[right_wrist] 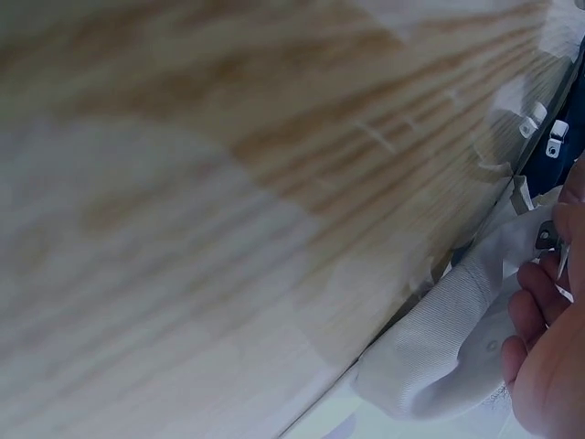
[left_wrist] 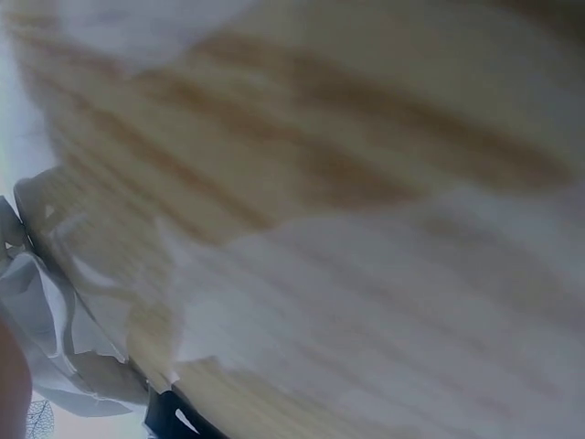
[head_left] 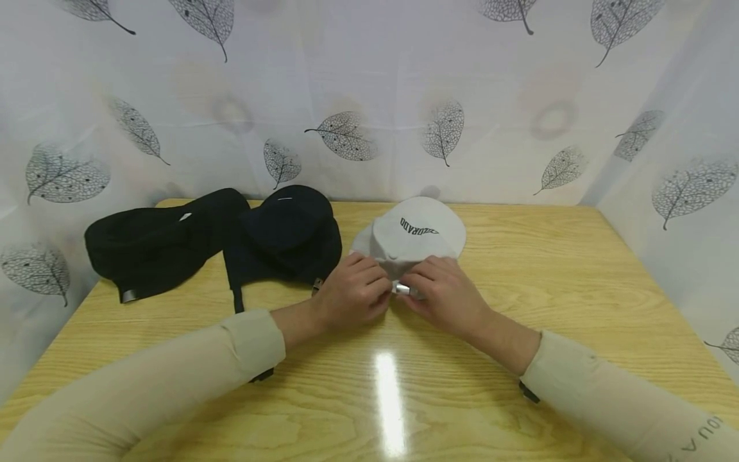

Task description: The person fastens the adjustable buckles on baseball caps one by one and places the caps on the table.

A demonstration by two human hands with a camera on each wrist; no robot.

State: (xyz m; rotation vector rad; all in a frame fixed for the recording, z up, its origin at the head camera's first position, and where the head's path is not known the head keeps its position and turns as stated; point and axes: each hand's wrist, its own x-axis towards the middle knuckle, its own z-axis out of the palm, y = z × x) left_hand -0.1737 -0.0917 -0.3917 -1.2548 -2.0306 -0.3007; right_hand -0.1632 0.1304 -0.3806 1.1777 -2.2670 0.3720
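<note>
A white cap [head_left: 424, 221] with dark lettering sits on the table, its back strap turned toward me. My left hand [head_left: 356, 289] pinches the strap end on the left with curled fingers. On the other side my right hand [head_left: 444, 292] grips the strap by its shiny metal buckle [head_left: 402, 289]. Seen from the right wrist, the buckle [right_wrist: 547, 235] lies among the right fingers, beside the white cap [right_wrist: 430, 352]. In the left wrist view only a sliver of the left hand [left_wrist: 11, 384] shows next to the cap [left_wrist: 87, 375]. The left fingertips are hidden there.
A navy cap [head_left: 294, 224] with a loose strap lies just left of the white one. Beyond it, further left, are black caps [head_left: 156, 244] that overlap. A leaf-printed curtain [head_left: 392, 96] hangs behind the wooden table [head_left: 548, 269].
</note>
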